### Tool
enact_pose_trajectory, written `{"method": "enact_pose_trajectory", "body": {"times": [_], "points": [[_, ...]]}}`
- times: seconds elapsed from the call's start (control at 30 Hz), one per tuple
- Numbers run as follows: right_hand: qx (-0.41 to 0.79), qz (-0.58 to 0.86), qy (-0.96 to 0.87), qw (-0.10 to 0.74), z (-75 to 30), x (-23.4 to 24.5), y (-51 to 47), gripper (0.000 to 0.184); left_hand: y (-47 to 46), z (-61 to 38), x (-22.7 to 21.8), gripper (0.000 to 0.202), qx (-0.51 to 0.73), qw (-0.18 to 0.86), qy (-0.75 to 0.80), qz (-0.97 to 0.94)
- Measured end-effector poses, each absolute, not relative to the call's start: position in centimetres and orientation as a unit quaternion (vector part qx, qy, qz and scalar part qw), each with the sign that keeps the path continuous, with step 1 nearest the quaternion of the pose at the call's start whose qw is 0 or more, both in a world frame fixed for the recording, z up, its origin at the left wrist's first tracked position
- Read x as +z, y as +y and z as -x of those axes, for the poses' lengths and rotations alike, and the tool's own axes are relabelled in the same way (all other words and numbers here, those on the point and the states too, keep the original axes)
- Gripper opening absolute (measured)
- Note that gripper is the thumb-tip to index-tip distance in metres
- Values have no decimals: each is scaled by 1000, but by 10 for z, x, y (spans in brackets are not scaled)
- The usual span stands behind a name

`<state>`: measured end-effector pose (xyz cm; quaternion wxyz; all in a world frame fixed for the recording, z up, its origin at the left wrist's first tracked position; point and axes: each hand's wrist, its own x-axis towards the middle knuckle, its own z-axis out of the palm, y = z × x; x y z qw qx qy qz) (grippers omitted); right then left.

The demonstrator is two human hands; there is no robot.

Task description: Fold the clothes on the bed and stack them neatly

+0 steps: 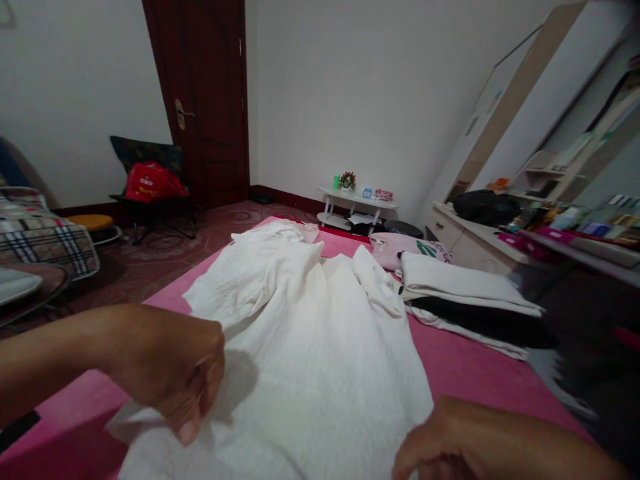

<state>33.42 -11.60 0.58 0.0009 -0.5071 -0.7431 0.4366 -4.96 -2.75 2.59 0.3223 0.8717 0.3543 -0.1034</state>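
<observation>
A white crinkled shirt point(320, 360) lies spread over a pink-covered surface, its collar end away from me and a sleeve at its far right. My left hand point(167, 370) is closed at the shirt's left side, thumb and fingers pinching the cloth and casting a shadow on it. Down at the near right edge of the shirt, my right hand point(465, 440) has its fingers curled onto the fabric; the frame's bottom cuts off the fingertips. More white cloth point(250, 273) lies bunched along the far left of the shirt.
Folded white and black clothes point(465, 287) and a pink printed garment point(410, 247) lie to the right on the pink cover point(465, 360). Beyond stand a small white table point(357, 197) and a chair with a red bag point(153, 182). A cluttered desk point(595, 250) borders the right.
</observation>
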Motion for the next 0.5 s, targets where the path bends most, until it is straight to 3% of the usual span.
{"method": "enact_pose_trajectory", "body": {"times": [0.1, 0.23, 0.33, 0.5], "points": [[407, 505, -759, 59, -331, 8, -73, 38, -8, 33, 30, 41, -113, 370, 344, -856], [83, 557, -784, 261, -339, 2, 24, 32, 67, 12, 23, 33, 58, 129, 389, -910], [-56, 584, -765, 264, -356, -18, 91, 38, 131, 6, 7, 36, 112, -27, 447, -887], [-1, 704, -684, 191, -372, -58, 143, 81, 199, 6, -32, 53, 106, -51, 555, -823]]}}
